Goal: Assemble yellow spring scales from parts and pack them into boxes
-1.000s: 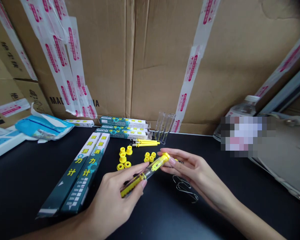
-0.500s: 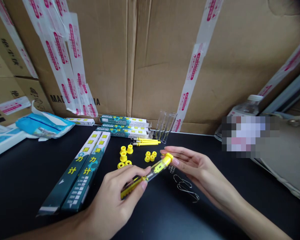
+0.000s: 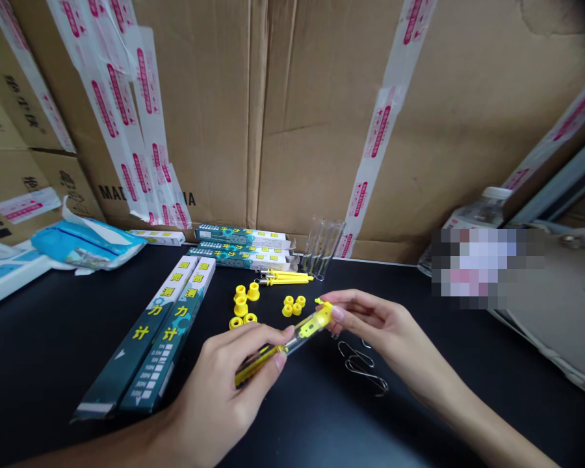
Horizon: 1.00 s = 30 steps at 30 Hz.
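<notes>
The left hand [image 3: 234, 374] grips a clear tube [image 3: 296, 343]; the right hand [image 3: 387, 331] pinches its yellow end [image 3: 324, 316]; boxes [image 3: 241, 248] lie near the worktop's [image 3: 297, 422] back edge.

Clear tube [image 3: 298, 338] with yellow parts, slanting up and away through the left hand [image 3: 227, 387].
Its near stretch, in the left hand's grip, shows a yellow strip [image 3: 253, 372] with dark markings; beyond that hand's fingertips, a silvery section and a flat yellow insert [image 3: 309, 328] with small dark holes show through the wall. At the end farthest from the left hand is a yellow end piece [image 3: 325, 312] with a small projecting nub, partly hidden.
</notes>
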Each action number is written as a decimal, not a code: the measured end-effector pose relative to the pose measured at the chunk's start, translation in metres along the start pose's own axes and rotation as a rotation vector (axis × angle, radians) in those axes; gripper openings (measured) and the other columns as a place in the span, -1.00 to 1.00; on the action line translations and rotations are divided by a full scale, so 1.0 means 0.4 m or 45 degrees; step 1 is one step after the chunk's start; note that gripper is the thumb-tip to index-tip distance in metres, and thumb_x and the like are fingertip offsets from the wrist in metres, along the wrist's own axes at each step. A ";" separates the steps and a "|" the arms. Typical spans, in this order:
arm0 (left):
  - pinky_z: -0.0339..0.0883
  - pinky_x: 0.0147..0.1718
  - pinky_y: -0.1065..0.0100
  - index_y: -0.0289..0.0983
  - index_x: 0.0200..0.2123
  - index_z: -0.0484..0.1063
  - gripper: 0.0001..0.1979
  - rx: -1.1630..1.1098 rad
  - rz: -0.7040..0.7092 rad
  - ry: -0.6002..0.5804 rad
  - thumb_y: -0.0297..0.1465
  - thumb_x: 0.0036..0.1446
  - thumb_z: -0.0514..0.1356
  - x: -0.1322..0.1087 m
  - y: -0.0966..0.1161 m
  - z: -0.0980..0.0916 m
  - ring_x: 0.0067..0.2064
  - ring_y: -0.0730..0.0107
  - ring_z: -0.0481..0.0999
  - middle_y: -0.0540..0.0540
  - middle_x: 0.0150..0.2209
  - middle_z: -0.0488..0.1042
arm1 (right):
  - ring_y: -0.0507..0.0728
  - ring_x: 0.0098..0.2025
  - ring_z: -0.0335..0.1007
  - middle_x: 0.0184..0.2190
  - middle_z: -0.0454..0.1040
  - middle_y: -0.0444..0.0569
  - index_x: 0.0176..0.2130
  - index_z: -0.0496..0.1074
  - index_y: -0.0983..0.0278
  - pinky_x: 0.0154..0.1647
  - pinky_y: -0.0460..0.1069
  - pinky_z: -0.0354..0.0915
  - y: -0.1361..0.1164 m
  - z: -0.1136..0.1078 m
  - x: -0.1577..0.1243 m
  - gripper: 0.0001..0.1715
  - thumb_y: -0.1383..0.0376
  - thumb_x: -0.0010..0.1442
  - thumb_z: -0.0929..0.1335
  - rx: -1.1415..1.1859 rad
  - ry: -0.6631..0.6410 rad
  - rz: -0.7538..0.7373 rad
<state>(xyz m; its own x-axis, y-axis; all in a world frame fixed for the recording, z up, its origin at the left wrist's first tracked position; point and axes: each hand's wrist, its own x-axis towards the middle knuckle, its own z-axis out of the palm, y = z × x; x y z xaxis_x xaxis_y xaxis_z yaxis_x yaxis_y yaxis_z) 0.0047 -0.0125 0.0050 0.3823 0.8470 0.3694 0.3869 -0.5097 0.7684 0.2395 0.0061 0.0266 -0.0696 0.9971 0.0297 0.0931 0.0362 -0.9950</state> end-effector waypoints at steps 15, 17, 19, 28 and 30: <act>0.38 -0.44 0.44 -0.18 -0.15 0.54 -0.84 0.006 0.012 0.006 -0.39 0.30 0.14 0.000 0.003 0.000 -0.59 0.51 0.40 0.03 -0.37 0.56 | 0.23 -0.09 0.56 -0.16 0.64 0.04 -0.19 0.63 0.21 0.01 0.08 0.45 0.016 0.006 -0.003 -0.60 0.06 0.01 0.57 0.056 -0.095 -0.053; 0.36 -0.49 0.45 -0.19 -0.16 0.53 -0.84 0.000 0.013 0.006 -0.39 0.30 0.14 0.001 0.003 0.000 -0.61 0.52 0.39 0.03 -0.37 0.56 | 0.24 -0.08 0.57 -0.16 0.65 0.04 -0.19 0.64 0.20 0.01 0.09 0.46 0.018 0.010 -0.005 -0.61 0.06 0.01 0.57 0.066 -0.099 -0.051; 0.36 -0.49 0.46 -0.19 -0.16 0.53 -0.84 0.004 0.021 0.002 -0.39 0.30 0.14 0.002 0.003 0.001 -0.61 0.52 0.40 0.03 -0.38 0.56 | 0.22 -0.11 0.58 -0.19 0.66 0.03 -0.19 0.64 0.20 0.00 0.08 0.47 0.020 0.011 -0.005 -0.61 0.07 0.00 0.58 0.084 -0.097 -0.028; 0.47 -0.40 0.49 -0.16 -0.12 0.55 -0.80 0.089 0.049 0.042 -0.44 0.21 0.20 0.003 -0.003 0.009 -0.50 0.48 0.52 0.04 -0.36 0.59 | 0.18 -0.20 0.61 -0.27 0.68 0.01 -0.22 0.65 0.23 -0.04 0.04 0.47 0.021 0.000 0.007 -0.53 0.10 -0.13 0.63 0.111 -0.114 0.053; 0.50 -0.40 0.48 -0.13 -0.01 0.54 -0.68 0.070 -0.023 0.058 -0.41 0.14 0.27 0.005 -0.007 0.011 -0.47 0.46 0.56 0.03 -0.29 0.63 | 0.20 -0.18 0.60 -0.26 0.68 0.02 -0.22 0.65 0.23 -0.04 0.06 0.48 0.016 0.001 0.006 -0.54 0.08 -0.11 0.62 0.113 -0.123 0.048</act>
<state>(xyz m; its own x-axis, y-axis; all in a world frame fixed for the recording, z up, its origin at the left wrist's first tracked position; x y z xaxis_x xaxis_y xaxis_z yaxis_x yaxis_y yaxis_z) 0.0081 -0.0103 0.0013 0.3370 0.8614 0.3801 0.4395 -0.5010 0.7455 0.2397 0.0087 0.0202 -0.1639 0.9864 -0.0129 0.0092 -0.0115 -0.9999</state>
